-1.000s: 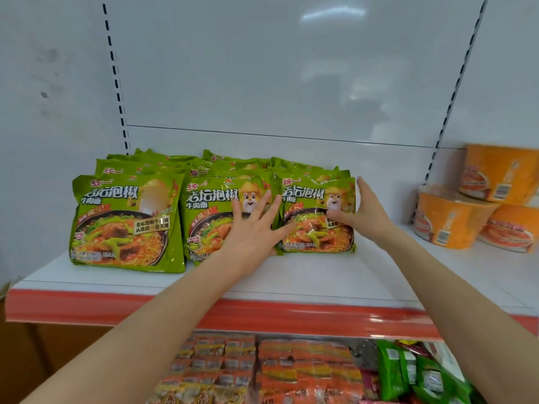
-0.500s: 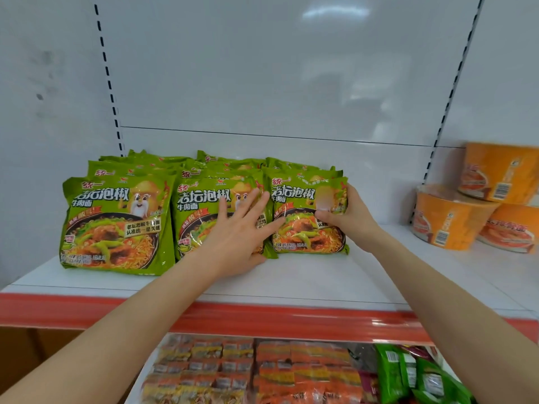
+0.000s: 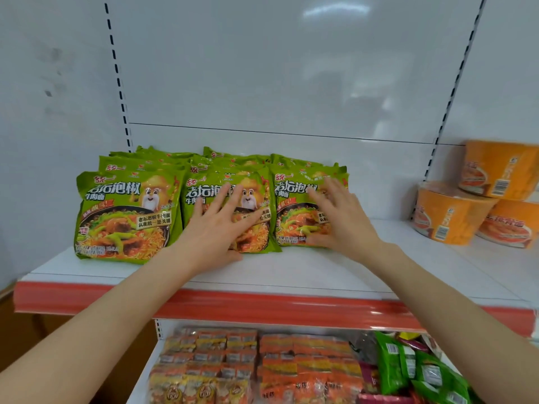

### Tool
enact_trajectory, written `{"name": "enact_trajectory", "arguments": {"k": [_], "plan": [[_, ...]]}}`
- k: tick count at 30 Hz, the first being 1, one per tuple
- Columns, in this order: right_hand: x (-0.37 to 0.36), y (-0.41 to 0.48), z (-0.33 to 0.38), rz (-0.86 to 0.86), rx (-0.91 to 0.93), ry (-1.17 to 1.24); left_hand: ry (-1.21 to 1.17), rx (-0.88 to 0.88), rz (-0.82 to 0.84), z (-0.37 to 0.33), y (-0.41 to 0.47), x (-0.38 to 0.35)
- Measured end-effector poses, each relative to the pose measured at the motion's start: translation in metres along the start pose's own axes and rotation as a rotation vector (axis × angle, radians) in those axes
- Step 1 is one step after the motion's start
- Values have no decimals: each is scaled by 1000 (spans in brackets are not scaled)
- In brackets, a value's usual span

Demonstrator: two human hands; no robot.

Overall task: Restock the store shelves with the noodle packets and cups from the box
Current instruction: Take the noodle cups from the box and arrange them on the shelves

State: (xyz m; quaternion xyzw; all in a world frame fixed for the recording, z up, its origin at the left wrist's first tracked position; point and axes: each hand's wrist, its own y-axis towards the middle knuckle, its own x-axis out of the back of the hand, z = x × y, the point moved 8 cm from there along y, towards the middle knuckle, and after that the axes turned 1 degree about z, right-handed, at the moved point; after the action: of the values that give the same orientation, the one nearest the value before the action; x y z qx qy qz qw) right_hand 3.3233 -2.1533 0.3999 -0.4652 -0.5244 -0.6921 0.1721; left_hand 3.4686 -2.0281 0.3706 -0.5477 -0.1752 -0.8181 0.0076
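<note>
You are pressing your left hand (image 3: 217, 228), fingers spread flat, on the middle green noodle packet (image 3: 201, 189) and laying your open, empty right hand (image 3: 341, 217) on the right packet (image 3: 291, 225), likely squaring the front row so it is facing out evenly. The packets are standing at the left of the white shelf (image 3: 320, 269), while orange noodle bowls (image 3: 449, 214) are sitting at its right.
</note>
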Motion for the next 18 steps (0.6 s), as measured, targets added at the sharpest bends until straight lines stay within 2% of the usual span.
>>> {"name": "enact_trajectory", "arguments": {"k": [2, 4, 7, 11, 18], "plan": [[-18, 1, 12, 92, 109, -145, -3, -12, 33, 7, -1, -7], [-30, 5, 15, 133, 119, -203, -23, -64, 18, 9, 2, -9], [-33, 11, 19, 75, 121, -259, -43, -112, -45, 9, 9, -10], [-38, 16, 19, 56, 89, -255, -43, -81, -58, 8, 13, -12], [-35, 16, 17, 116, 64, -175, -229, -184, -170, 14, 6, -6]]}}
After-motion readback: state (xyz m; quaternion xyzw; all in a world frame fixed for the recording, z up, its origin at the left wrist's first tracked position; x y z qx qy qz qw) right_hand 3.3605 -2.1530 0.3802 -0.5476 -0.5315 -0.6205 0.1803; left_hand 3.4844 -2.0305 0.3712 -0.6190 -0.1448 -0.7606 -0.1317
